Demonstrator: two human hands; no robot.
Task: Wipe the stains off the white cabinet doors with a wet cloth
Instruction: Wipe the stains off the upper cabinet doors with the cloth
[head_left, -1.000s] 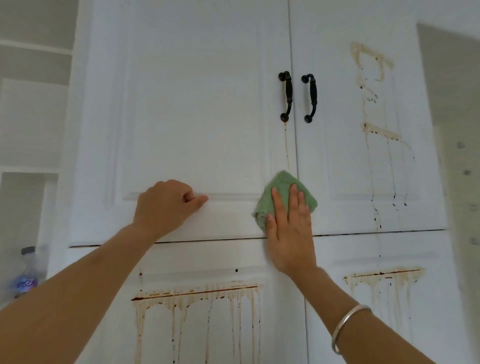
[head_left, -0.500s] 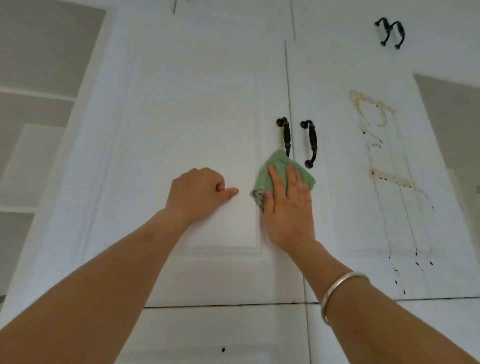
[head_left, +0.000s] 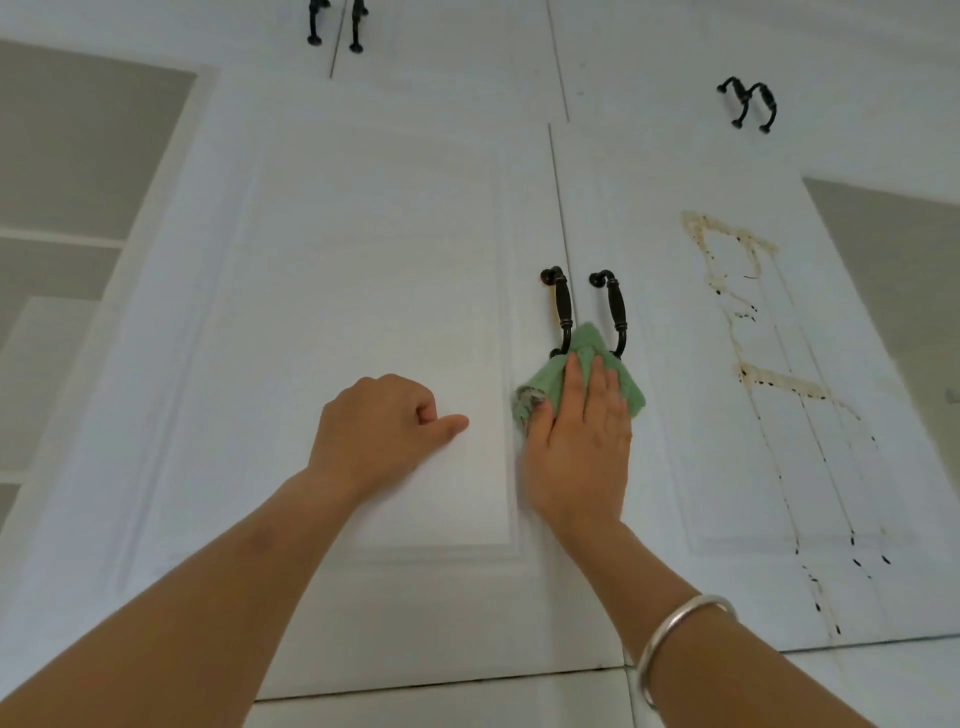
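Two white cabinet doors fill the view, the left door (head_left: 363, 270) clean and the right door (head_left: 670, 467) marked with brown stains (head_left: 753, 384) that drip down its panel. My right hand (head_left: 582, 447) presses a folded green cloth (head_left: 550, 384) flat against the seam between the doors, just below the two black handles (head_left: 563, 306). The cloth's top corner covers the lower ends of the handles. My left hand (head_left: 384, 431) rests on the left door as a loose fist, thumb pointing right, holding nothing.
More white doors with black handles (head_left: 750, 106) sit above. Open grey shelves (head_left: 57, 234) lie to the left and a grey wall (head_left: 904, 291) to the right. A silver bangle (head_left: 675, 639) circles my right wrist.
My right hand slid the cloth up the seam from the doors' lower edge to the handles. My left hand moved up the left door. The view tilted upward, hiding the lower stained doors.
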